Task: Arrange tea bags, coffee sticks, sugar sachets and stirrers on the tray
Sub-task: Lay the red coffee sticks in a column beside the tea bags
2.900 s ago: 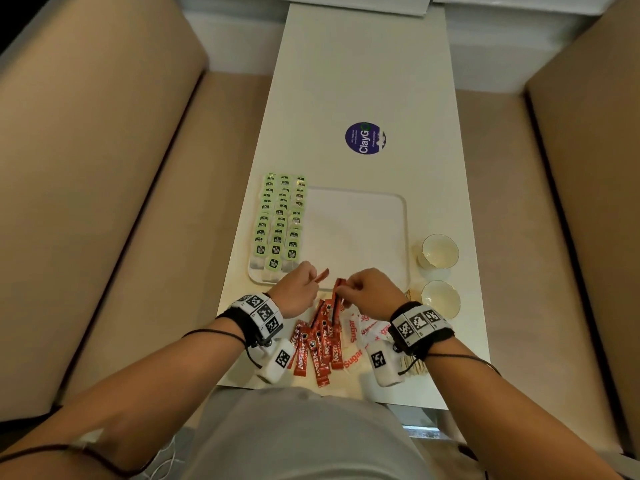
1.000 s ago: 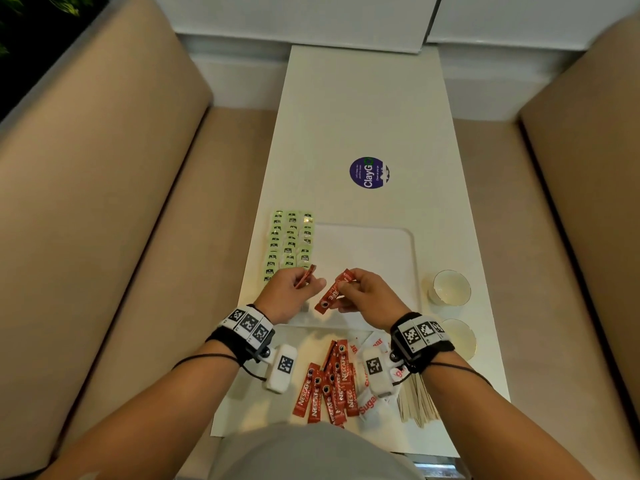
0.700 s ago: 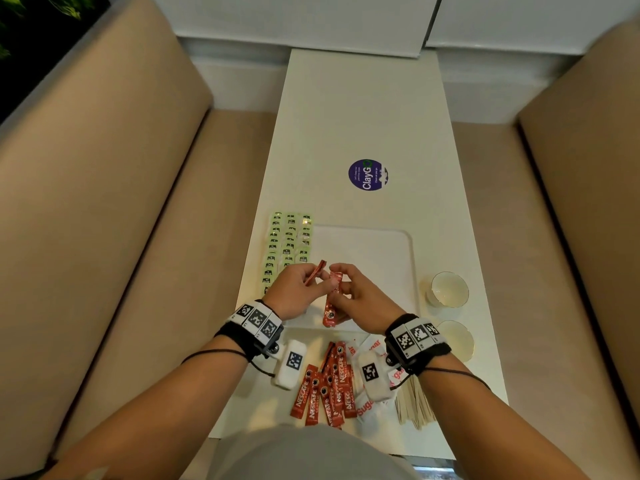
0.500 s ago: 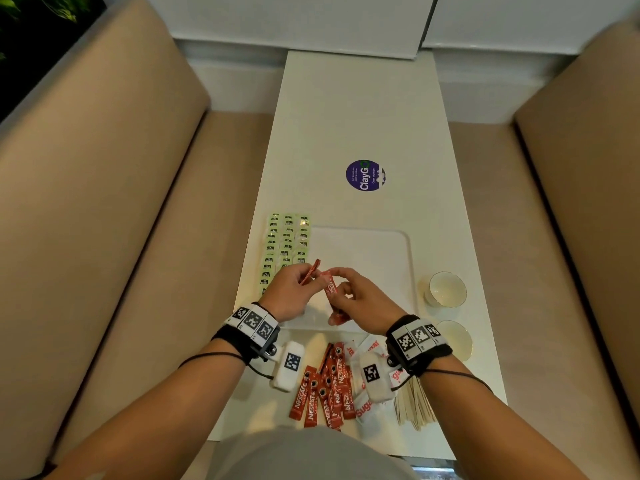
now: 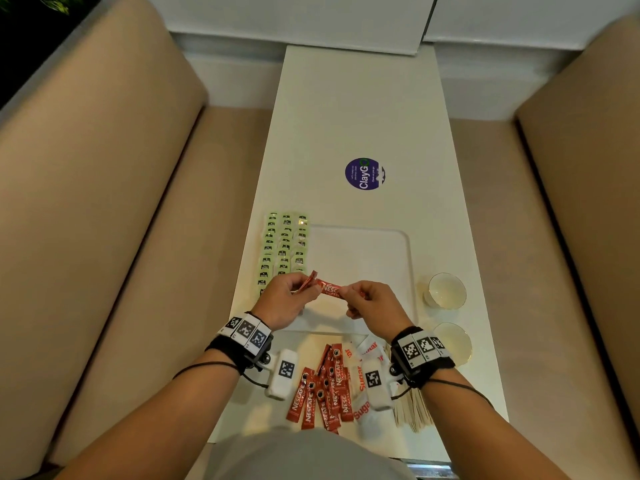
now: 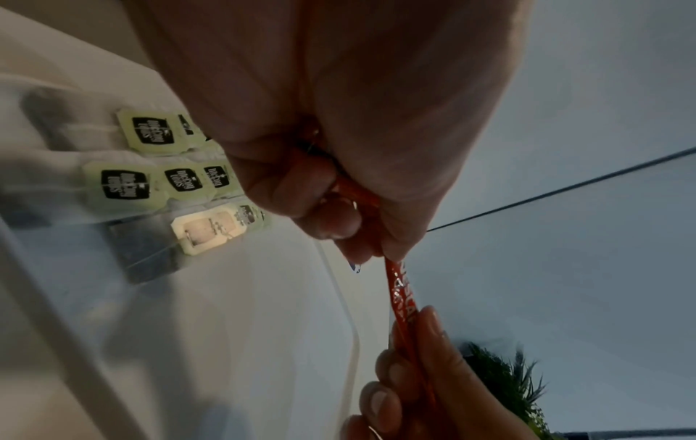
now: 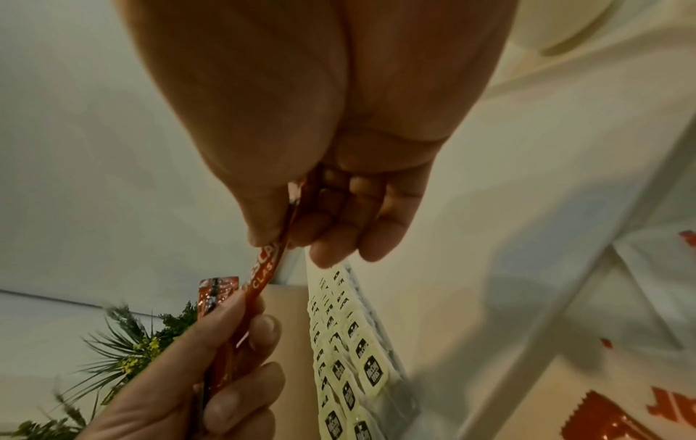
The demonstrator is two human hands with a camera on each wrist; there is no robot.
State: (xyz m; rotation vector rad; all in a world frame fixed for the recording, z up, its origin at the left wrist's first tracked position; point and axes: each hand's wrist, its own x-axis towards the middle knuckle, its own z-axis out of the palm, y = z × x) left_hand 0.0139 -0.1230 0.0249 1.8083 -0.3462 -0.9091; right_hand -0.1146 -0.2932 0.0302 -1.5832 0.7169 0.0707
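Coffee stick (image 5: pixel 329 289) turned level; white table (image 5: pixel 360 109), beige benches (image 5: pixel 104 188).

I count two cups (image 5: pixel 446 289) on the right, three rows of tea bags (image 5: pixel 284 249) on the left, two coffee sticks (image 5: pixel 330 289) in my hands, and one tray (image 5: pixel 360 258).

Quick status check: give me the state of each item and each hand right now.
Left hand: pinching coffee sticks.
Right hand: pinching one end of the held coffee stick, level above the tray.
Tea bags: laid in rows along the tray's left side.
Tray: middle and right bare.
Loose coffee sticks: piled on the table.
Sugar sachets: heaped on the table.
Stirrers: bundled, off the tray.
Two cups: upright.
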